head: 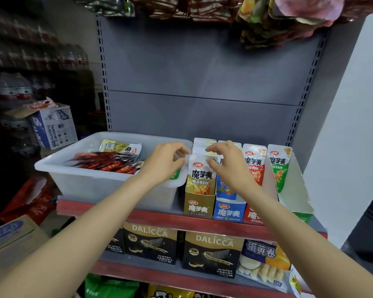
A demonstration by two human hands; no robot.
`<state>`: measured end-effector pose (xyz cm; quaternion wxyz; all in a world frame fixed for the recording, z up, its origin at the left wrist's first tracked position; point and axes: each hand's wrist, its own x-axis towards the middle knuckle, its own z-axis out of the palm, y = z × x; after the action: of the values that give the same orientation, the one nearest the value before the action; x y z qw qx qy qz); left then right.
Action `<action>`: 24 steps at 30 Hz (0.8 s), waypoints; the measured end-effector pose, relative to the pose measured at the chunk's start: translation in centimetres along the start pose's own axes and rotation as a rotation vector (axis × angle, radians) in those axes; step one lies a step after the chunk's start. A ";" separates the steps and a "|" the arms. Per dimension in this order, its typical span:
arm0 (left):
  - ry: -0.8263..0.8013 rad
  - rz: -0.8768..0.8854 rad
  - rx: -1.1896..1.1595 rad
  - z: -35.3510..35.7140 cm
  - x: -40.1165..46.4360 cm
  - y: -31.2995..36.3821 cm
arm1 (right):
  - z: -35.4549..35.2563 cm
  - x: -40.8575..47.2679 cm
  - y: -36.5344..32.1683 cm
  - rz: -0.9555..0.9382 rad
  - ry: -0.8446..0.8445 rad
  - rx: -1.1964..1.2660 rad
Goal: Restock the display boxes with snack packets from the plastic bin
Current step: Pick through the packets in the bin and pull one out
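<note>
Gold packet (pixel 200 175) stands upright between my fingers; left hand (pixel 164 164) and right hand (pixel 228 162) seemingly pinch its top corners above the gold display box (pixel 199 206).

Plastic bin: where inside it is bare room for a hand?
The plastic bin shows bare floor in its far left corner, behind the red packets and left of the gold packet. Its right end is crowded by the left hand.

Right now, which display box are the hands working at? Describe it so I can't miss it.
On the red-edged shelf, right of the plastic bin, stands a row of four display boxes. It is the gold display box, leftmost, beside the bin; its neighbours are blue, red and green.
</note>
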<state>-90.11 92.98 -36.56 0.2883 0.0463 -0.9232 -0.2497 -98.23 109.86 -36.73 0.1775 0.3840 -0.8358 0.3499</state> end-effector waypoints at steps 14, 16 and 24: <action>-0.156 -0.407 0.445 -9.0 1.7 -12.0 | 10.0 9.2 -9.2 -0.154 -0.445 -0.077; -0.303 -0.488 0.532 -10.0 1.7 -13.7 | 12.6 10.1 -10.8 -0.163 -0.552 -0.045; -0.392 -0.416 0.499 -11.7 1.1 -16.5 | 19.1 12.8 -12.9 -0.180 -0.785 -0.202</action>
<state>-85.48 73.27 -35.75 0.0292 0.2529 -0.9642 -0.0747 -97.10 83.46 -36.92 -0.0879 0.5403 -0.8333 0.0765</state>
